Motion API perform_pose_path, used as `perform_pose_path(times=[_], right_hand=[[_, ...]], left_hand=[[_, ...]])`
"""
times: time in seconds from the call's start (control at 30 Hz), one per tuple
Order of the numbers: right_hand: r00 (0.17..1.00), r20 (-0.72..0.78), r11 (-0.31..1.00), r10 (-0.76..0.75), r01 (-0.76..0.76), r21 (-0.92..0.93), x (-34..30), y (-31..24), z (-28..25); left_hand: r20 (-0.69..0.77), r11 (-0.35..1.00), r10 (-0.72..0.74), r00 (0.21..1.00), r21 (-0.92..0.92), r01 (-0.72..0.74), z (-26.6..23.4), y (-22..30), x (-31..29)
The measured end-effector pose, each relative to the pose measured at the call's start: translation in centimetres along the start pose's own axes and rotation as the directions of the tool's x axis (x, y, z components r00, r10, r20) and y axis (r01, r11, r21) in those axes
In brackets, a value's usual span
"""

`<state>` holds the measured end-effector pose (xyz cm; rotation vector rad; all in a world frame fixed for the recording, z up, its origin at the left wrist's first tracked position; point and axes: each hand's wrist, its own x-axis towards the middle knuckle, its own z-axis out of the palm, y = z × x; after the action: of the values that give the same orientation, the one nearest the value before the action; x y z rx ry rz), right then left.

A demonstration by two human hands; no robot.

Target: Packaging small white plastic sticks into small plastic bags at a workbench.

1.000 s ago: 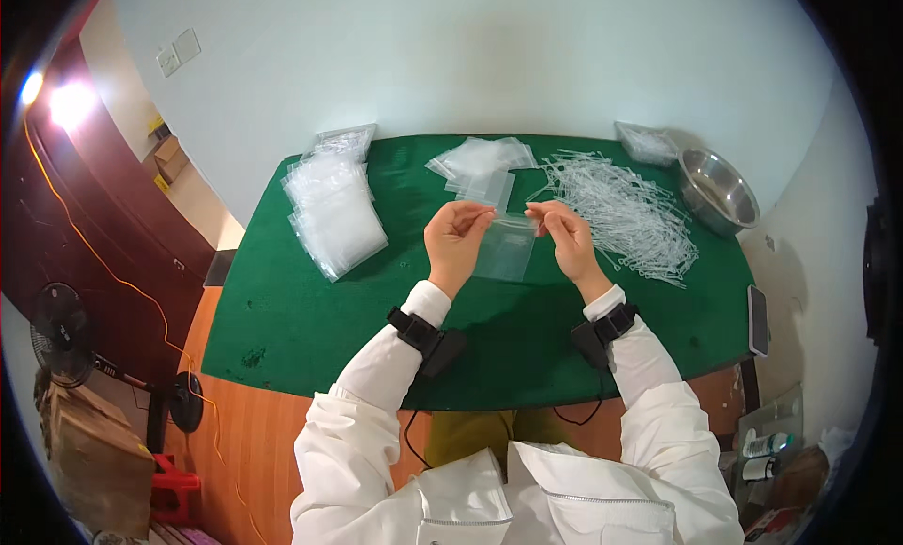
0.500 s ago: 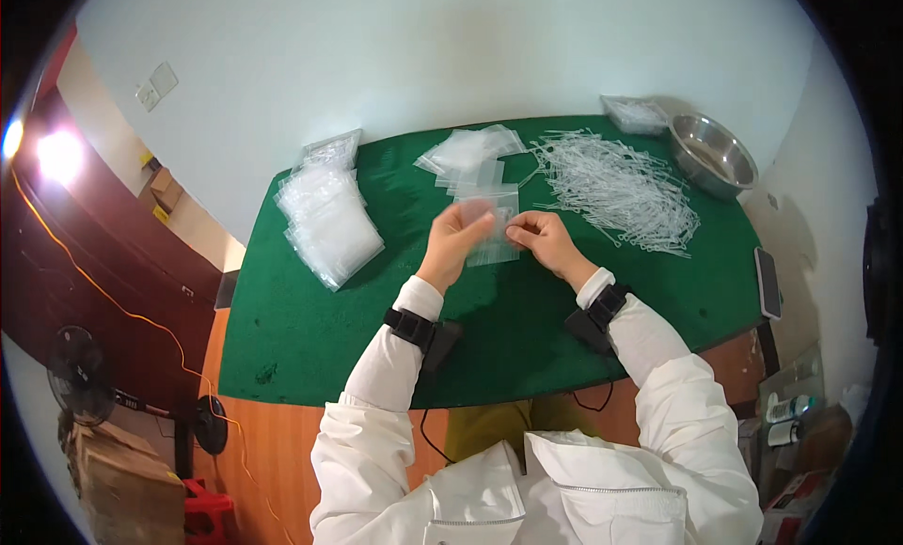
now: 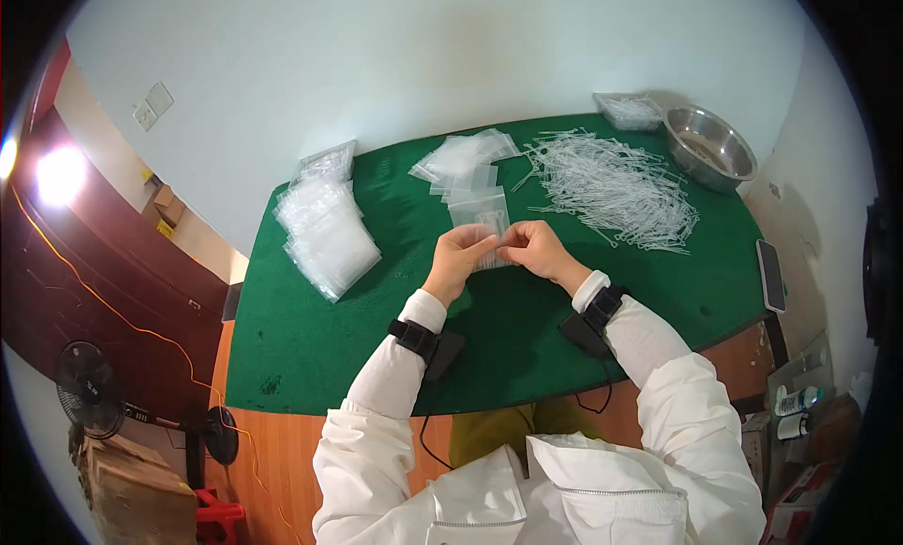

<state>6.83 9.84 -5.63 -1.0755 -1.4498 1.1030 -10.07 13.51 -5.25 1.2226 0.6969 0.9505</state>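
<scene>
A clear zip bag [image 3: 480, 207] lies at the middle of the table, with thin clear plastic sticks showing in it. My left hand [image 3: 458, 259] is closed at the bag's near left part, thumb against fingers. Closed too, my right hand [image 3: 538, 251] pinches at the near right part; the fingertips of both hands almost meet. Whatever small piece may be between the fingertips is hidden. Farther off, flat clear bags [image 3: 467, 155] are fanned out. To the right spreads a big heap of clear plastic sticks [image 3: 611, 189], some with looped ends.
Filled clear bags [image 3: 327, 233] are piled at the left of the green table [image 3: 310, 357]. A steel bowl [image 3: 710, 148] and a clear packet [image 3: 628, 110] stand at the far right against the wall. A phone [image 3: 770, 275] lies at the right edge.
Both hands have come nearer to me and closer together over the bag's near part. The left hand, blurred before, is now sharp. More of the bag's far part shows.
</scene>
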Motion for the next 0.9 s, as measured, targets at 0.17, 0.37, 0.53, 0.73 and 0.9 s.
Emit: perform_pose_path(times=[0.17,0.37,0.53,0.73,0.9], right_hand=[[0.998,0.039,0.999,-0.049,0.049,-0.015,0.3,0.7,0.1],[0.999,0.032,1.000,0.019,-0.018,-0.014,-0.4,-0.5,-0.5],[1.000,-0.018,0.998,0.017,-0.016,0.068,-0.5,-0.5,-0.2],[0.992,-0.126,0.994,0.030,-0.017,0.106,0.0,-0.8,-0.9],[0.988,-0.146,0.994,-0.046,0.060,0.095,0.6,0.3,-1.5]], left_hand=[[0.048,0.997,0.029,0.998,0.069,-0.032,0.0,0.4,-0.3],[-0.021,0.995,0.031,0.999,0.098,-0.029,0.2,0.2,0.0],[-0.077,1.000,0.024,0.997,-0.018,-0.025,0.3,0.2,0.0],[-0.007,0.999,-0.026,1.000,0.024,0.027,-0.1,0.1,-0.1],[0.044,0.989,-0.086,0.995,-0.120,0.091,-0.4,0.4,0.4]])
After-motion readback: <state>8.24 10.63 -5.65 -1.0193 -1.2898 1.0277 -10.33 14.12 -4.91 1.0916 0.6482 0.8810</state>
